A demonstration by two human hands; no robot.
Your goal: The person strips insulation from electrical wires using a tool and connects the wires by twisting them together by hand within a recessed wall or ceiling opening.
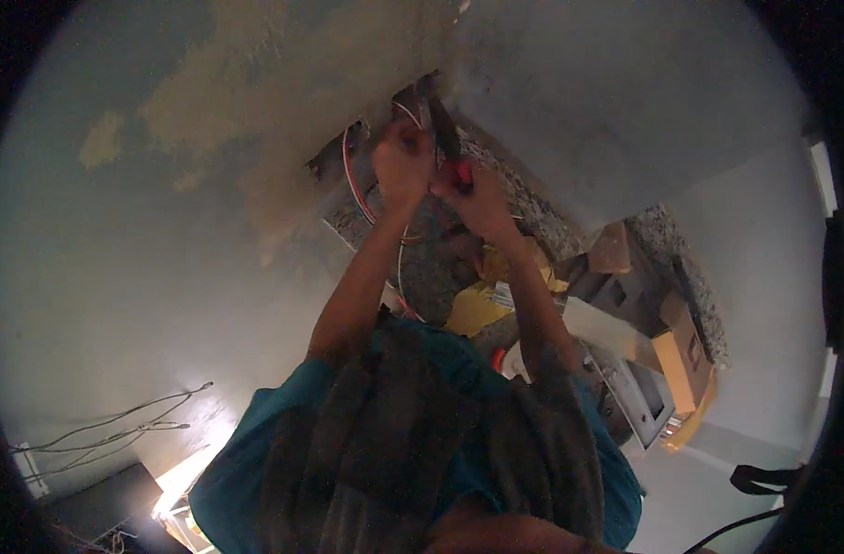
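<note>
Both arms reach up to wires [355,183] that come out of a rough opening [328,157] cut in the wall, above a speckled stone counter [533,198]. My left hand [403,166] is closed at the upper end of the wires, with blurred fingers; what it grips is hidden. My right hand [479,199], just right of and below the left, is closed on a red-handled tool [463,171]. The tool's working end is too dark and blurred to make out. More red, white and dark wires hang below my hands onto the cluttered counter.
On the counter lie yellow material [473,307], cardboard boxes [683,360], a pale rectangular tray [639,402] and a small tan block [609,247]. Grey cables [136,415] stick out of the left wall, near a bright light and a dark panel [103,508] at lower left.
</note>
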